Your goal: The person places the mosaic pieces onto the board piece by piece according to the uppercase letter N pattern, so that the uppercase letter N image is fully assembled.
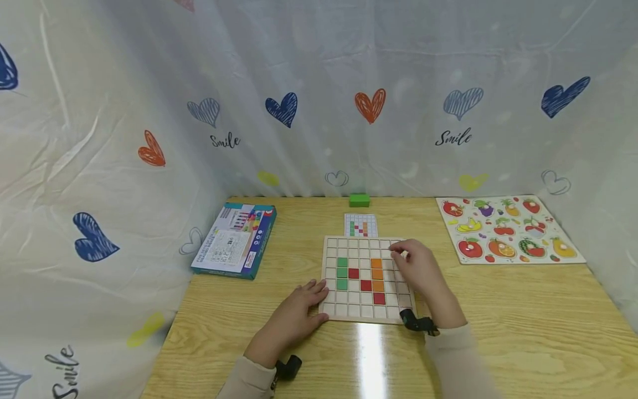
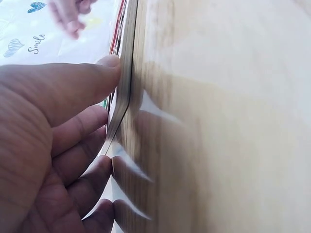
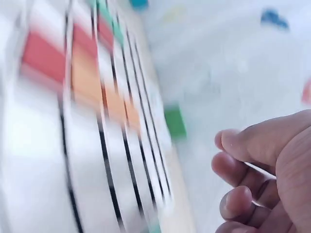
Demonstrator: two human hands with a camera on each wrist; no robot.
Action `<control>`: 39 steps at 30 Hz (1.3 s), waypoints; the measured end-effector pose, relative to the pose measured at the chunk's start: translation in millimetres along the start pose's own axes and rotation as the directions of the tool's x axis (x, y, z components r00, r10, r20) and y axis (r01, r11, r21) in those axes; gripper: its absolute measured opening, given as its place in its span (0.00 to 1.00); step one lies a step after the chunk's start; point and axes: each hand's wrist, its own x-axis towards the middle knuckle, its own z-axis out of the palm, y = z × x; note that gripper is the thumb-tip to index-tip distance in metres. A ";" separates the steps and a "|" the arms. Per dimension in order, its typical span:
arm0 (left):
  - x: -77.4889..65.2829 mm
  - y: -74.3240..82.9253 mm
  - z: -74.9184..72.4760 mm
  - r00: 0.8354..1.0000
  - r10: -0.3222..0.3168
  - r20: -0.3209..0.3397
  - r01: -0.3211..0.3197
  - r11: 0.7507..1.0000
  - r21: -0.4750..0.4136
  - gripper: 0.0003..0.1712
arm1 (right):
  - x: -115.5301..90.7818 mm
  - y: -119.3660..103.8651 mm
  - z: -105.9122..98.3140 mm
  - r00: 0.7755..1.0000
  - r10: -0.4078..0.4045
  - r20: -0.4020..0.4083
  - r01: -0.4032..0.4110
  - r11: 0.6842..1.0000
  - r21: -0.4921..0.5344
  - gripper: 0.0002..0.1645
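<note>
A wooden grid board [image 1: 355,311] lies on the table in the head view. Coloured squares stand in its cells: a column of green squares [image 1: 341,272], a column of orange squares [image 1: 377,274], and red squares [image 1: 366,285] stepping down diagonally. My left hand [image 1: 298,315] rests at the board's lower left, fingers on the left edge. In the left wrist view its thumb [image 2: 92,87] lies against the board's edge. Over the board's upper right hovers my right hand [image 1: 418,267], fingers loosely bent. Nothing shows between its fingertips [image 3: 231,145] in the right wrist view, where the board is blurred.
A small card [image 1: 361,225] with a matching coloured grid lies just behind the board, and a green block [image 1: 359,200] sits behind that. At the left is a flat box [image 1: 234,240] with a printed paper on it. A fruit puzzle board [image 1: 508,230] lies at the right.
</note>
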 end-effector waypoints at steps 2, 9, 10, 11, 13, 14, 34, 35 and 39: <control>-0.4 0.8 -0.9 1.000 -0.002 0.002 0.002 1.000 -0.003 0.36 | 1.4 15.9 -14.4 0.998 0.053 0.016 -0.053 0.998 -0.023 0.16; -0.8 2.0 -1.6 1.000 -0.020 0.010 0.021 1.000 -0.015 0.35 | -4.1 58.4 -27.6 0.990 0.080 0.114 -0.073 0.995 -0.069 0.18; -0.8 2.3 -1.7 1.000 -0.021 0.010 0.021 1.000 -0.015 0.35 | -5.2 60.7 -27.6 0.990 0.078 0.114 -0.071 0.995 -0.065 0.18; -0.9 2.7 -1.9 1.000 -0.023 0.013 0.023 1.000 -0.013 0.36 | -6.0 62.4 -27.4 0.991 0.079 0.111 -0.073 0.996 -0.058 0.19; -1.2 3.9 -2.7 1.000 -0.027 0.014 0.027 0.999 -0.019 0.36 | -6.9 64.5 -26.9 0.991 0.081 0.105 -0.077 0.996 -0.041 0.19; -1.4 4.5 -3.0 1.000 -0.027 0.014 0.027 0.999 -0.020 0.36 | -7.3 65.1 -26.6 0.991 0.082 0.103 -0.078 0.996 -0.037 0.19; -1.0 6.6 -3.6 1.000 -0.023 0.016 0.023 1.000 0.005 0.35 | -24.2 54.2 -26.3 0.975 0.218 -0.027 -0.219 0.976 -0.004 0.09; -1.1 6.7 -3.7 1.000 -0.024 0.017 0.024 1.000 0.006 0.35 | -25.7 47.9 -25.3 0.975 0.216 -0.043 -0.216 0.976 0.002 0.09; -1.6 7.7 -4.1 0.999 -0.028 0.018 0.028 1.000 0.008 0.35 | -30.6 10.3 -15.1 0.988 0.147 -0.047 -0.146 0.989 0.024 0.08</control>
